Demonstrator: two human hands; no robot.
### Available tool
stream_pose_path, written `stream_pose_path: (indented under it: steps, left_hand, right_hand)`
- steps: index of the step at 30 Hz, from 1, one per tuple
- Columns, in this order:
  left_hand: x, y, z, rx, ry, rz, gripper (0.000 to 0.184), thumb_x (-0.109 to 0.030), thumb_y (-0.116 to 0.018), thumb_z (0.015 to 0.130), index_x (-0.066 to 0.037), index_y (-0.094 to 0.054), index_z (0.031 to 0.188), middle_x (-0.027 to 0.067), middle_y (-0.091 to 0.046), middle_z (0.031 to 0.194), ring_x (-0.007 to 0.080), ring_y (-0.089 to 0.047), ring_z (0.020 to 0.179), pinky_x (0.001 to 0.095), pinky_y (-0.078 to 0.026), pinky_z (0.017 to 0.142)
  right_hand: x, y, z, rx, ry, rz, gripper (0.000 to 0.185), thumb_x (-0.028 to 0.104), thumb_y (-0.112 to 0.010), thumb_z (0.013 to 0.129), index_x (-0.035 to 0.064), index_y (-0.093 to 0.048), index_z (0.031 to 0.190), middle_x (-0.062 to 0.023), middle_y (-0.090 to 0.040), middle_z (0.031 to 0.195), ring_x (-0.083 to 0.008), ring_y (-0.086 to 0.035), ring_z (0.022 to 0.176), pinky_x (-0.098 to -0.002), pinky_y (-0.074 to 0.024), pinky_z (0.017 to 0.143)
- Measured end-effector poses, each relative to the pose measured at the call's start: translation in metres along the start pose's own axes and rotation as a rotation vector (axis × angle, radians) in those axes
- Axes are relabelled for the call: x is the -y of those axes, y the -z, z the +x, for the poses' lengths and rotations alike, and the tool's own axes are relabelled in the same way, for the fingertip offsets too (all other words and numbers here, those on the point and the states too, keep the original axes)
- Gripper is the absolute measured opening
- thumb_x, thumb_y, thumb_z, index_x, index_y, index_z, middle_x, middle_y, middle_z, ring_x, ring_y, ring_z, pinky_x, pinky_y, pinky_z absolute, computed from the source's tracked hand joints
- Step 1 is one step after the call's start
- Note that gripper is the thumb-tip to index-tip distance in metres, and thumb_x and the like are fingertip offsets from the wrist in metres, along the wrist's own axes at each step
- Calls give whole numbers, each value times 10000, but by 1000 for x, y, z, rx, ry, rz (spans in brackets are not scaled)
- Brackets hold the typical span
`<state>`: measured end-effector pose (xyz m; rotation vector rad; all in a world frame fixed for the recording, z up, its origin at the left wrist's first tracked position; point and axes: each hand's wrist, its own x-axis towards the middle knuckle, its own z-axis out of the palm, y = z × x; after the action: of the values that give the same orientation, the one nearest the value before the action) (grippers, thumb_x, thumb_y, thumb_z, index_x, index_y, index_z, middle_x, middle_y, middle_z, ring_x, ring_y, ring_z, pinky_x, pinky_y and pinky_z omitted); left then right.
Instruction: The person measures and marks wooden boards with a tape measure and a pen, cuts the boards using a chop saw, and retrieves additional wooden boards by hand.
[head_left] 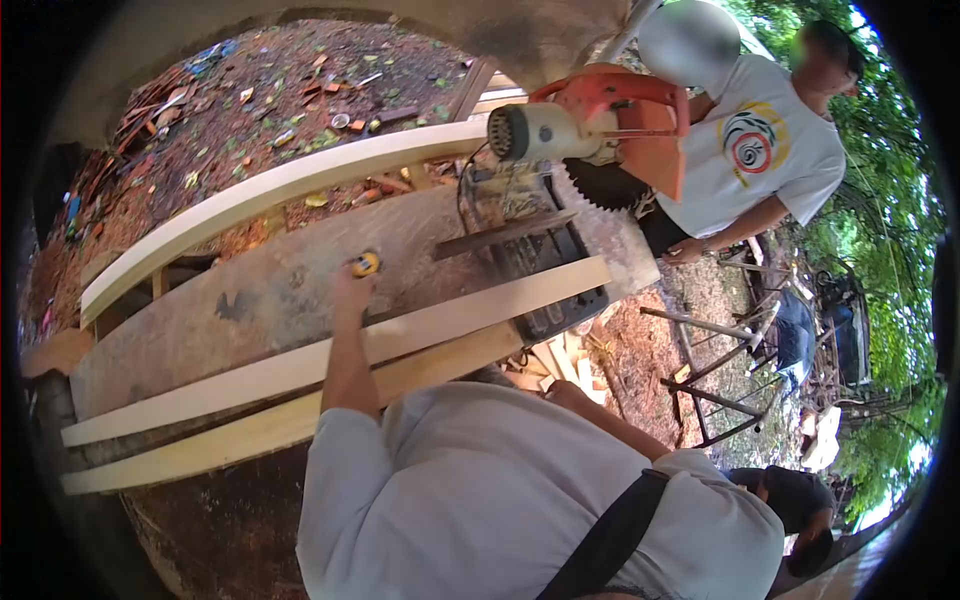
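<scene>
My left hand (352, 290) reaches over the worktable (270, 270), fingers closed around a small yellow-and-black tape measure (365, 264). Under that forearm a long pale wooden board (440, 321) runs along the table towards the saw base. A second pale board (250, 430) lies beside it, nearer my body. My right hand (570, 396) is low by my waist, close to the near end of the boards. Its fingers are mostly hidden, so I cannot make out whether it holds anything.
A circular saw with an orange guard (640, 100) and toothed blade (603, 183) stands at the table's end. Across from me is a person in a white T-shirt (755, 140). Wood offcuts (560, 360) and a metal frame (715, 375) are on the ground. Another person (800, 505) appears lower right.
</scene>
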<state>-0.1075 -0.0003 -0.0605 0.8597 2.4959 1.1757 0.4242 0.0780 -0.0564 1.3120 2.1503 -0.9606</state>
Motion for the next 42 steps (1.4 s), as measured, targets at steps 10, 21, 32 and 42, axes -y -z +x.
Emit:
stream_pose_path:
  steps: [10, 21, 32, 42]
  left_hand:
    - [-44, -13, 24, -58, -20, 128, 471, -245, -770, 745, 5, -655, 1127, 275, -632, 1179, 433, -640, 1019, 480, -517, 862]
    - [49, 87, -102, -442, -173, 426, 474, -328, -645, 891, 39, -646, 1191, 268, -543, 1360, 423, -548, 1206, 497, -444, 1009]
    - [11, 19, -177, -211, -11, -459, 396, -184, -685, 853, 26, -607, 1180, 260, -467, 1396, 430, -463, 1267, 506, -386, 1075]
    - [-8, 103, -247, 42, -311, 378, 634, -306, -794, 733, 28, -583, 1228, 193, -516, 1354, 392, -432, 1304, 503, -365, 1085]
  right_hand:
    - [-1, -10, 11, 39, -88, 236, 267, 134, -604, 892, 14, -679, 1119, -182, -714, 1036, -305, -693, 975, -416, -541, 831]
    - [-47, -36, 5, 55, 48, -128, 368, 350, -630, 839, 17, -721, 967, -215, -699, 1004, -380, -664, 978, -455, -536, 828]
    - [-33, -8, 8, -104, 23, 199, 271, 238, -678, 851, 26, -682, 1020, -129, -721, 860, -245, -711, 773, -374, -565, 680]
    - [-23, -38, -35, 40, 4, 422, 229, 192, -682, 810, 24, -690, 965, -182, -698, 885, -299, -676, 829, -408, -527, 709]
